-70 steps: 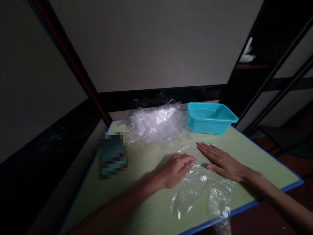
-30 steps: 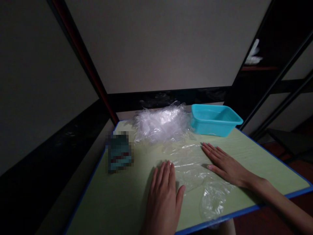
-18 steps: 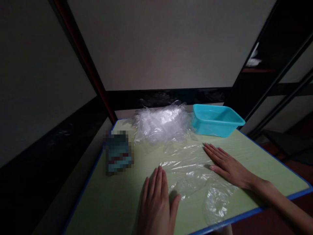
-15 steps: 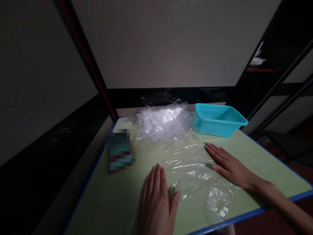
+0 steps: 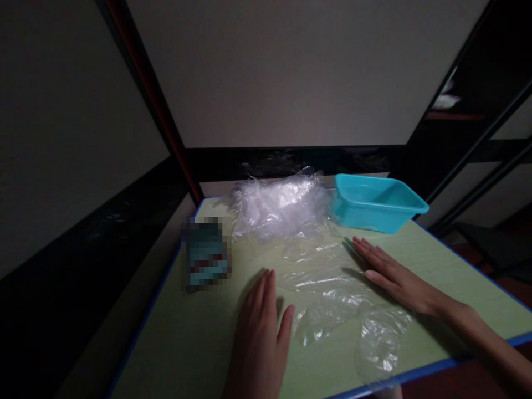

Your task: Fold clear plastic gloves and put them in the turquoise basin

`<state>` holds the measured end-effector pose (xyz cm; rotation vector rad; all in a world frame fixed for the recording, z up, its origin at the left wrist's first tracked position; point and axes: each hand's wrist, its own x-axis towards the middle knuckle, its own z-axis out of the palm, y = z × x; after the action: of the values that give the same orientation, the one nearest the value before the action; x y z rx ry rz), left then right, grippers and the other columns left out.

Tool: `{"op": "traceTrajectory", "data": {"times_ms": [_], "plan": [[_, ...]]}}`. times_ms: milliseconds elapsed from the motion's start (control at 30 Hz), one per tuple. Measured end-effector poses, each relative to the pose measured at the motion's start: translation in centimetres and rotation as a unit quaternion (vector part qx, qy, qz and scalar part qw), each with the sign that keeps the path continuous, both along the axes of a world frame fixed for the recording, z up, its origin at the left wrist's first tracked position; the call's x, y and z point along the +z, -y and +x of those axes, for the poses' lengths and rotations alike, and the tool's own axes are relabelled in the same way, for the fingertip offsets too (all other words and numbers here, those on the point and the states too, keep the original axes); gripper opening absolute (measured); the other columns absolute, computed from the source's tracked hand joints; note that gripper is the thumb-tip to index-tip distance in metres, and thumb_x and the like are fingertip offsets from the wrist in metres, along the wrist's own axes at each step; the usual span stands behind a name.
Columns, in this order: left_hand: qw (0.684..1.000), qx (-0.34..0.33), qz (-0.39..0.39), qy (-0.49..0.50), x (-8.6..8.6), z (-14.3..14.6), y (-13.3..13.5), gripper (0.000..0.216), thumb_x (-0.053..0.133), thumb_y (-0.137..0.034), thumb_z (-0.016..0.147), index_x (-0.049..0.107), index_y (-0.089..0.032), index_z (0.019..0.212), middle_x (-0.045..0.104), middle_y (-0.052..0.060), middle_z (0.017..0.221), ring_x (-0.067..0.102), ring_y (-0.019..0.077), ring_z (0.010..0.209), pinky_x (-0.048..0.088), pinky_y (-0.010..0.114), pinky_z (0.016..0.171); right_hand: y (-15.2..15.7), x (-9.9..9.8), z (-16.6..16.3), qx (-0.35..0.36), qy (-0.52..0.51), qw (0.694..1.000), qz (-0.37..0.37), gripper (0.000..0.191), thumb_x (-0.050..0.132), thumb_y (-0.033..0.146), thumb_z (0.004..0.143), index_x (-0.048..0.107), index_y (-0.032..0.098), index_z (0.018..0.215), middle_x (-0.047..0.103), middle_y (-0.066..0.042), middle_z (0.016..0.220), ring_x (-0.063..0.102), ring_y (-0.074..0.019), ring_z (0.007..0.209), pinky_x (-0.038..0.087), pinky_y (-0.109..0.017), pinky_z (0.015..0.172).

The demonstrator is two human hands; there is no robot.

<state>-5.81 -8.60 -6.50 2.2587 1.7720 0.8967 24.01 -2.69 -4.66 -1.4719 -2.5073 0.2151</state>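
A thin, wrinkled piece of clear plastic film (image 5: 328, 302) lies spread on the table, with long lobes reaching left; its exact kind is hard to make out. Left of it is my left hand (image 5: 261, 327), fingers extended and thumb apart, holding nothing. My right hand (image 5: 394, 277) hovers at the film's right side, fingers straight, with a shadow beneath it and nothing in its grasp. Behind the film sits a crumpled heap of clear plastic (image 5: 282, 205).
A turquoise plastic basin (image 5: 369, 215) stands at the table's back right. At the left edge lies a pixelated dark green packet-like object (image 5: 206, 255). The pale green table (image 5: 166, 332) has blue edging and meets a panelled wall (image 5: 291, 72) behind.
Both hands have risen slightly off the table and moved a little apart from the film, the left leftward. The view has shifted slightly; the film stays spread out.
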Motion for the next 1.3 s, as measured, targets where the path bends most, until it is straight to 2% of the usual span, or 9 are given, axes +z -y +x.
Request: {"op": "traceTrajectory", "data": {"times_ms": [233,467,633,833,1000,1067,1133,1200,1300], "plan": [[0.983,-0.022,-0.115,0.142,1.4,-2.1,-1.7,0.049,0.044,-0.021,0.078,0.038,-0.017,0.126,0.053,0.010,0.121,0.048,0.0223,0.114,0.038,0.041,0.096,1.2,1.7,-3.4,0.058,0.019,0.998,0.011,0.067,0.036,0.047,0.089,-0.002,0.028,0.141,0.011,-0.003,0.147,0.013,-0.0281,0.132,0.020,-0.054,0.105],[0.951,-0.029,-0.192,0.242,1.3,-0.9,-5.0,0.046,0.056,-0.013,0.066,0.047,-0.017,0.111,0.057,0.000,0.079,0.055,0.0155,0.075,0.046,0.030,0.073,2.6,2.7,-7.4,0.187,0.019,0.982,-0.022,0.072,0.040,0.050,0.087,0.006,0.021,0.142,0.011,-0.006,0.147,0.014,-0.0265,0.132,0.020,-0.046,0.108],[0.930,-0.033,-0.197,0.308,1.0,-0.4,-6.0,0.043,0.058,-0.010,0.065,0.046,-0.018,0.105,0.052,-0.005,0.066,0.052,0.0123,0.065,0.043,0.025,0.066,3.5,2.5,-7.5,0.193,0.026,0.980,-0.038,0.072,0.038,0.051,0.087,0.004,0.019,0.142,0.007,-0.008,0.147,0.012,-0.0261,0.133,0.018,-0.045,0.109],[0.917,-0.038,-0.193,0.347,1.4,-0.5,-6.2,0.043,0.056,-0.010,0.066,0.040,-0.017,0.105,0.046,-0.008,0.065,0.052,0.0104,0.060,0.043,0.022,0.059,4.3,2.0,-6.9,0.185,0.010,0.982,-0.049,0.073,0.040,0.051,0.087,0.003,0.020,0.142,0.007,-0.007,0.147,0.012,-0.0259,0.133,0.018,-0.045,0.108],[0.950,0.002,-0.161,0.267,2.1,-0.5,-5.8,0.048,0.056,-0.008,0.067,0.039,-0.019,0.111,0.047,-0.005,0.077,0.056,0.0110,0.062,0.046,0.025,0.062,4.0,2.2,-7.6,0.190,0.012,0.980,-0.051,0.072,0.038,0.052,0.087,0.005,0.019,0.142,0.008,-0.008,0.147,0.011,-0.0250,0.133,0.017,-0.043,0.109],[0.977,0.012,-0.120,0.178,2.7,-0.4,-4.8,0.045,0.053,-0.006,0.069,0.043,-0.017,0.112,0.053,0.001,0.091,0.058,0.0149,0.075,0.048,0.030,0.073,3.8,2.3,-8.0,0.194,0.013,0.980,-0.053,0.072,0.036,0.052,0.087,0.005,0.018,0.142,0.008,-0.008,0.147,0.010,-0.0245,0.134,0.016,-0.043,0.109],[0.997,-0.005,-0.061,0.046,3.1,-0.1,-3.3,0.039,0.050,-0.006,0.074,0.049,-0.015,0.112,0.055,0.008,0.107,0.054,0.0216,0.100,0.043,0.036,0.089,3.7,2.2,-8.4,0.200,0.007,0.978,-0.055,0.074,0.037,0.054,0.087,0.004,0.018,0.142,0.008,-0.008,0.147,0.010,-0.0244,0.134,0.016,-0.043,0.109],[0.998,-0.031,-0.043,-0.036,2.9,0.4,-1.8,0.036,0.047,-0.013,0.080,0.049,-0.014,0.116,0.054,0.011,0.118,0.049,0.0240,0.111,0.041,0.038,0.094,3.5,2.1,-8.8,0.205,0.000,0.977,-0.057,0.078,0.038,0.057,0.085,0.005,0.016,0.142,0.008,-0.010,0.147,0.009,-0.0246,0.134,0.016,-0.043,0.109],[0.993,-0.053,-0.007,-0.109,1.8,1.4,-0.1,0.044,0.037,-0.013,0.085,0.038,-0.008,0.129,0.040,0.015,0.135,0.037,0.0246,0.125,0.036,0.039,0.100,3.5,2.1,-9.4,0.198,0.003,0.978,-0.063,0.083,0.039,0.060,0.082,0.007,0.012,0.142,0.006,-0.012,0.147,0.006,-0.0247,0.134,0.015,-0.042,0.109]]}}
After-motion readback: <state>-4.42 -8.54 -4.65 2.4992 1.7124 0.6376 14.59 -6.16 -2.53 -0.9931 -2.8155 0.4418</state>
